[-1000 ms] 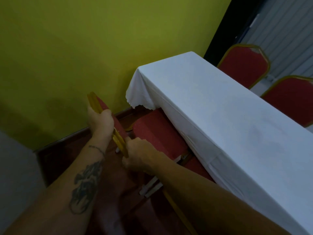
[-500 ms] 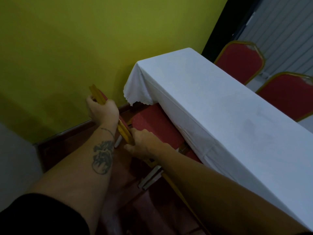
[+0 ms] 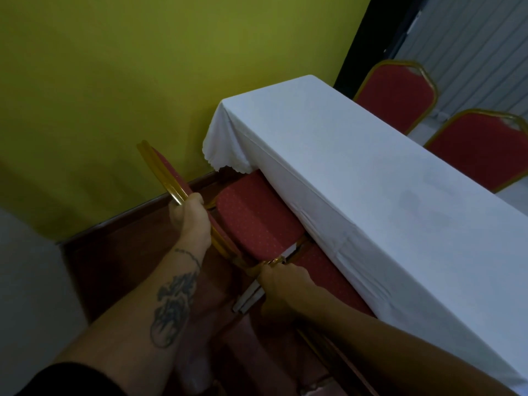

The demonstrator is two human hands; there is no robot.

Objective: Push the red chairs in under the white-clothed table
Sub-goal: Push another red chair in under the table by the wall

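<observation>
A long table under a white cloth (image 3: 371, 195) runs from the centre to the lower right. A red chair with a gold frame (image 3: 251, 221) stands at its near left side, the seat partly under the cloth's edge. My left hand (image 3: 190, 218) grips the gold top rail of the chair's back. My right hand (image 3: 281, 284) holds the frame at the seat's near corner, beside a second red seat (image 3: 328, 278) tucked under the cloth.
A yellow-green wall (image 3: 143, 81) with a dark skirting board stands close behind the chair. Two more red chairs (image 3: 397, 95) (image 3: 483, 150) stand on the table's far side. The floor is dark red-brown.
My right hand slid down from the chair's back rail to the frame at the seat's corner. My left hand stays on the back's top rail.
</observation>
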